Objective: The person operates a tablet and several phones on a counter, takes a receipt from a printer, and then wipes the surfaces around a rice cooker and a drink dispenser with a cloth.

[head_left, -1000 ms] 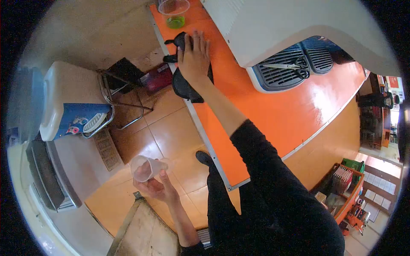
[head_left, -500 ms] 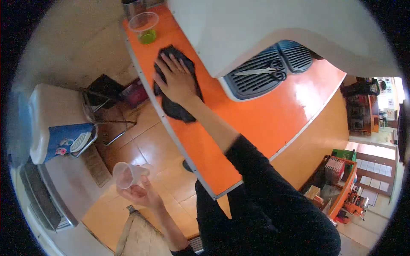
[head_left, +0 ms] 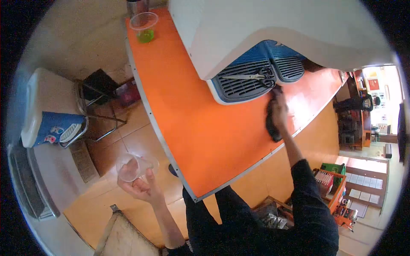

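Off the counter's left side, my left hand [head_left: 141, 187] is closed around a clear plastic cup [head_left: 128, 168], which is tilted. My right hand [head_left: 280, 112], a little blurred, presses a black cloth [head_left: 272, 123] onto the orange counter [head_left: 205, 141]. The cloth lies beside the drip tray [head_left: 243, 83] of a large white machine [head_left: 239, 25]. Black-handled scissors [head_left: 256, 77] rest on that tray, close to my right hand.
At the counter's far left end stand a clear cup with green liquid [head_left: 145, 36] and a metal container [head_left: 137, 6]. A white cooler-like box [head_left: 51, 98] is off to the left. Orange shelving [head_left: 337, 196] and a distant person [head_left: 356, 103] are at right.
My right hand has swept the black cloth from the counter's left part to its right, past the drip tray. My left hand still holds the cup. The view has shifted slightly.
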### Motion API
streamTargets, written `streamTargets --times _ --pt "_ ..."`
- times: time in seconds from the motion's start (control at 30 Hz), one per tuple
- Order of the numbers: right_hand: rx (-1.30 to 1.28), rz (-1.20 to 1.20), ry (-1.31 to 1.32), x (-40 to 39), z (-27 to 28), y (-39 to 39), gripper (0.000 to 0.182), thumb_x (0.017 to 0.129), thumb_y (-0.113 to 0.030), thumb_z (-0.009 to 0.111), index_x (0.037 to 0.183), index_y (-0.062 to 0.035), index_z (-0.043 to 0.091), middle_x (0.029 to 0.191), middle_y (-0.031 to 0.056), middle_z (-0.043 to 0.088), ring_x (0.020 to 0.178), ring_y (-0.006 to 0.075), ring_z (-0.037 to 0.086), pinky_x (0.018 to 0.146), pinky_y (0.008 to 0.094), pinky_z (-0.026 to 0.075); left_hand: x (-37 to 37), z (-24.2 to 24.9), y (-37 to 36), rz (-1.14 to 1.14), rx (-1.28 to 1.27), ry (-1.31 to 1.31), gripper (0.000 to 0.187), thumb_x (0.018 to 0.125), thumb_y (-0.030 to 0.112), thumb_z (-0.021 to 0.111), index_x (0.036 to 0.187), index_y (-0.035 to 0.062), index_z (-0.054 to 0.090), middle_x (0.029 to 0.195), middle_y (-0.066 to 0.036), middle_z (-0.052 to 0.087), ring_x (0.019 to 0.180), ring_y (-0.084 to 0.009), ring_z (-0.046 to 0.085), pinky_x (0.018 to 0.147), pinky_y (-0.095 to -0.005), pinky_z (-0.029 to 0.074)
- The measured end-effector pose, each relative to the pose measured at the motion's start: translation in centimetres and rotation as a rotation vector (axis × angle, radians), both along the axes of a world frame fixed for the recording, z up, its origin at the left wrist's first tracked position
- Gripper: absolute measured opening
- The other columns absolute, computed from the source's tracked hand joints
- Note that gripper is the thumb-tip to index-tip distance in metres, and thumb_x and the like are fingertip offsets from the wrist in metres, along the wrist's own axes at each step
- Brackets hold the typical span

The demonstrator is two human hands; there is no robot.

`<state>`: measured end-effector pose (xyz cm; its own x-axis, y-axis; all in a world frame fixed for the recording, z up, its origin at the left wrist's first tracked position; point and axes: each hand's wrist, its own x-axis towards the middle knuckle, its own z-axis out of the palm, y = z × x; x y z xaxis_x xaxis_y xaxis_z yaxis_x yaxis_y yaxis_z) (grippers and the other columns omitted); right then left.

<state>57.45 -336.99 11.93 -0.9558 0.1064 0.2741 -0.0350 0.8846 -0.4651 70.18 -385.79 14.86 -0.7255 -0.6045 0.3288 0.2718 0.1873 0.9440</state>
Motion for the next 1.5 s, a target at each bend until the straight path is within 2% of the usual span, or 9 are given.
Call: streamTargets --times 0.13,0.2,0.23,0.27,0.33,0.47,0.6,1.17,1.5 --pt "0.231 -0.319 -0.105 0.0 -1.1 -0.8 0.047 0.095 -0.016 0.043 0.140 -0.0046 0.045 0.145 0.0154 0.045 0.134 0.0366 0.039 0.113 0.0437 0.027 1.7 0.8 -0.1 0.056 0.015 -0.037 0.063 0.084 0.020 0.075 0.129 0.0006 0.036 0.123 -0.018 0.049 0.114 -0.0301 0.054 0.100 -0.0433 0.044" --pt "0.079 -0.092 -0.019 1.4 -1.3 -7.2 0.049 0.094 -0.014 0.043 0.142 -0.0063 0.043 0.145 0.0175 0.044 0.134 0.0374 0.039 0.113 0.0496 0.024 2.9 0.8 -0.3 0.041 0.012 -0.046 0.062 0.084 0.020 0.075 0.129 0.0007 0.036 0.123 -0.017 0.049 0.114 -0.0293 0.053 0.100 -0.0428 0.043" --pt "-0.439 -0.029 0.001 2.1 -3.5 -10.5 0.052 0.093 -0.015 0.044 0.143 -0.0044 0.040 0.145 0.0206 0.043 0.135 0.0374 0.038 0.114 0.0490 0.023 3.5 0.6 -0.6 0.027 -0.019 -0.082 0.064 0.084 0.021 0.075 0.130 0.0001 0.035 0.127 -0.018 0.048 0.117 -0.0293 0.052 0.100 -0.0430 0.045" --pt "0.395 0.091 -0.030 3.0 -2.1 -14.9 0.055 0.093 -0.018 0.044 0.145 -0.0020 0.036 0.146 0.0226 0.040 0.135 0.0368 0.037 0.115 0.0481 0.022 4.0 0.5 -0.9 0.011 -0.051 -0.114 0.066 0.084 0.021 0.075 0.132 -0.0004 0.035 0.130 -0.018 0.048 0.120 -0.0294 0.051 0.101 -0.0432 0.047" --pt "0.491 0.306 -0.086 3.3 -1.5 -24.0 0.055 0.091 -0.018 0.045 0.143 -0.0012 0.038 0.144 0.0218 0.043 0.135 0.0331 0.039 0.115 0.0469 0.024 4.2 0.9 -0.8 0.003 -0.099 -0.083 0.065 0.084 0.019 0.074 0.132 -0.0002 0.035 0.131 -0.018 0.048 0.121 -0.0292 0.050 0.102 -0.0427 0.045" --pt "0.007 0.789 0.162 1.8 0.4 -34.1 0.049 0.091 -0.023 0.049 0.136 -0.0058 0.049 0.141 0.0133 0.049 0.131 0.0300 0.045 0.113 0.0447 0.031 3.9 1.9 2.0 0.114 -0.149 -0.099 0.063 0.085 0.022 0.074 0.130 -0.0005 0.036 0.123 -0.016 0.049 0.116 -0.0267 0.051 0.101 -0.0404 0.041" --pt "-0.063 0.909 0.154 0.1 0.2 -29.6 0.048 0.091 -0.026 0.050 0.135 -0.0068 0.050 0.141 0.0105 0.050 0.132 0.0289 0.044 0.113 0.0443 0.031 3.8 2.3 5.7 0.180 -0.157 -0.058 0.063 0.085 0.021 0.074 0.131 -0.0009 0.036 0.123 -0.016 0.049 0.115 -0.0269 0.052 0.101 -0.0405 0.042" --pt "0.288 0.032 0.065 -11.2 -1.3 24.5 0.051 0.092 -0.035 0.051 0.137 -0.0113 0.048 0.142 0.0182 0.046 0.133 0.0356 0.040 0.109 0.0479 0.032 6.8 2.5 27.8 0.122 0.003 -0.074 0.069 0.081 0.029 0.077 0.130 -0.0010 0.037 0.122 -0.016 0.049 0.104 -0.0259 0.056 0.091 -0.0417 0.049" --pt "0.292 -0.451 0.039 0.3 -2.3 19.6 0.056 0.097 -0.035 0.044 0.143 -0.0037 0.039 0.150 0.0179 0.036 0.139 0.0402 0.031 0.113 0.0514 0.024 6.7 4.4 32.3 0.068 0.133 -0.079 0.068 0.079 0.027 0.078 0.128 0.0034 0.039 0.116 -0.014 0.053 0.105 -0.0258 0.057 0.091 -0.0413 0.052"
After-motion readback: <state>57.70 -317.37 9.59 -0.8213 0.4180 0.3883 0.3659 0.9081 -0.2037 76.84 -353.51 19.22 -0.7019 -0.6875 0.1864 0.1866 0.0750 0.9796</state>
